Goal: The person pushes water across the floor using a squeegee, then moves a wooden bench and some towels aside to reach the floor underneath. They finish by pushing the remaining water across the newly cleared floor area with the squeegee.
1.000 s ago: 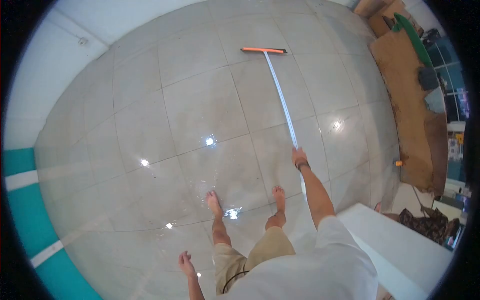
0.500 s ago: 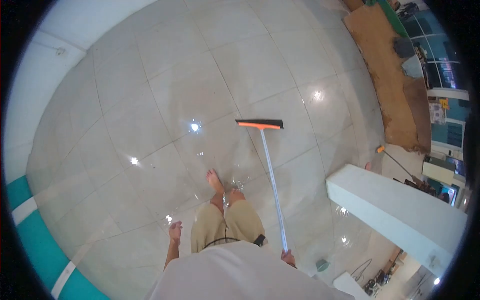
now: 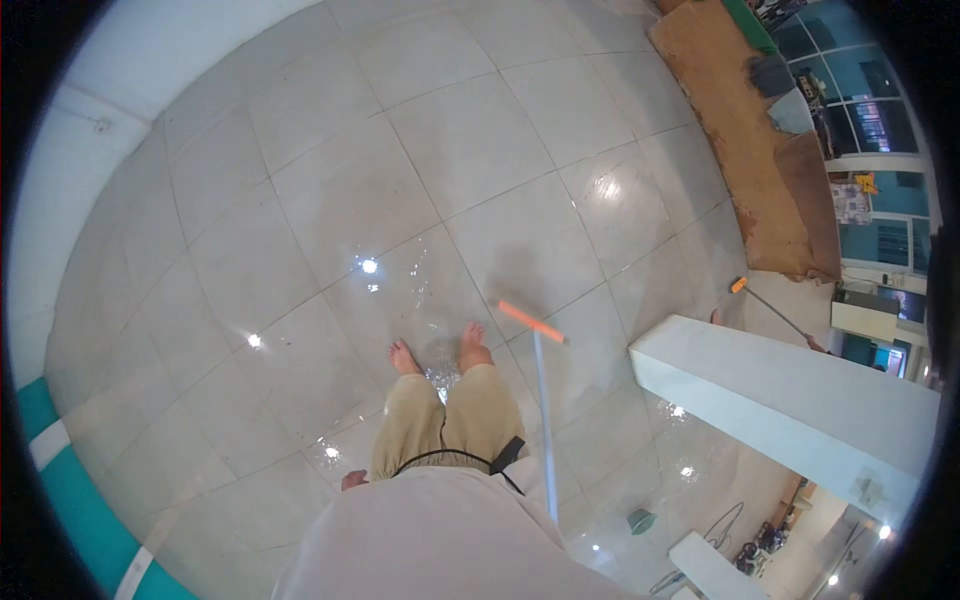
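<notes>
A floor squeegee's orange head [image 3: 532,322] shows in front of my right foot, tilted, with a blurred shadow on the tiles beyond it. Its pale, straight handle [image 3: 545,430] runs back along my right side and passes out of sight at my shirt. My right hand is hidden there. Just a small part of my left hand [image 3: 354,480] peeks out beside my left hip, near the tan shorts [image 3: 410,425], its fingers too unclear to read. Both my bare feet [image 3: 403,358] stand on the wet tiled floor [image 3: 320,230].
To the right a white pillar [image 3: 760,390] juts up. Beyond it another person's hand holds an orange-headed pole [image 3: 775,310]. A brown board or counter [image 3: 750,140] lines the far right. A green container [image 3: 641,521] sits on the floor, and a white wall [image 3: 90,170] bounds the left.
I have stepped forward with my right foot. The squeegee head has come back toward me and turned, its handle swinging closer. My right hand has gone out of view; my left has drawn back.
</notes>
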{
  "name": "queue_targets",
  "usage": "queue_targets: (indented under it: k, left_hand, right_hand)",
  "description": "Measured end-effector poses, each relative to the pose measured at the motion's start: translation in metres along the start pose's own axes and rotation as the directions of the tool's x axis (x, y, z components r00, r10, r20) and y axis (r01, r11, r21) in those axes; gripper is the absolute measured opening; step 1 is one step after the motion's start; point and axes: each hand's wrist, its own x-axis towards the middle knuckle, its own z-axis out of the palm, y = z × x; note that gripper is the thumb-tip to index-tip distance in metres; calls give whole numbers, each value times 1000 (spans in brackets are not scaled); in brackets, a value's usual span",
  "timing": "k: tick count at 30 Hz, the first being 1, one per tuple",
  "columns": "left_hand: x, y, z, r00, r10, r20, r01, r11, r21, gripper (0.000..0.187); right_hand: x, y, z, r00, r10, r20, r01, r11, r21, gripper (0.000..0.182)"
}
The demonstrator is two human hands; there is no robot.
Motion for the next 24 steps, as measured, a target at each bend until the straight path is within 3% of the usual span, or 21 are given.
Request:
queue_targets:
  k: [3,4,6,7,8,9,10,11,12,13,15,17,18,19,21,22,24]
  left_hand:
    - [-14,39,-2,999,-17,-52,3,967,-254,27]
    - [-18,56,-3,997,-44,-69,20,948,-318,27]
    - [-15,75,2,984,-158,-80,110,901,-419,27]
    - [-15,83,2,962,-264,-68,193,836,-514,27]
    - [-20,96,4,959,-271,-84,192,838,-511,27]
    - [-28,110,10,973,-207,-102,143,889,-436,27]
    - [-30,127,16,984,-139,-113,90,929,-360,27]
    - [-26,140,19,982,-144,-124,91,929,-360,27]
    - [-25,149,22,988,-14,-156,-30,961,-274,27]
    - [-24,157,26,978,115,-172,-147,971,-187,26]
    - [-39,200,33,932,265,-246,-334,893,-301,25]
    - [-55,234,38,923,285,-257,-354,891,-284,24]
    - [-58,248,40,907,318,-275,-390,881,-267,22]
    - [-60,255,44,905,326,-273,-397,878,-268,22]
    - [-64,264,51,884,378,-276,-418,902,-103,21]
    - [-64,263,52,883,385,-269,-423,900,-100,21]
    - [-57,249,51,893,380,-241,-410,908,-89,20]
  right_hand:
    - [54,-97,-62,960,-239,-148,256,960,110,43]
    - [90,-144,-86,963,-247,-105,266,935,236,42]
    - [192,-217,-112,850,-392,-351,429,903,29,41]
    - [228,-269,-147,839,-455,-298,492,868,61,40]
    - [269,-321,-180,834,-487,-262,527,842,112,40]
    - [324,-368,-204,811,-515,-277,555,827,87,36]
    - [423,-401,-205,694,-645,-319,718,650,250,32]
    - [376,-462,-281,812,-584,18,504,716,483,29]
    - [400,-497,-301,763,-646,-3,562,662,496,36]
    - [398,-533,-330,831,-553,57,474,757,450,44]
    - [374,-578,-366,850,-526,32,498,821,278,58]
    - [382,-569,-358,858,-513,4,502,842,199,62]
    - [402,-560,-337,791,-574,-213,595,802,51,65]
    - [411,-548,-325,664,-628,-406,644,756,-116,68]
    - [380,-496,-313,885,-463,-44,465,878,113,68]
    - [393,-456,-281,837,-513,-190,535,841,84,67]
    - [384,-370,-229,891,-430,-144,446,888,108,66]
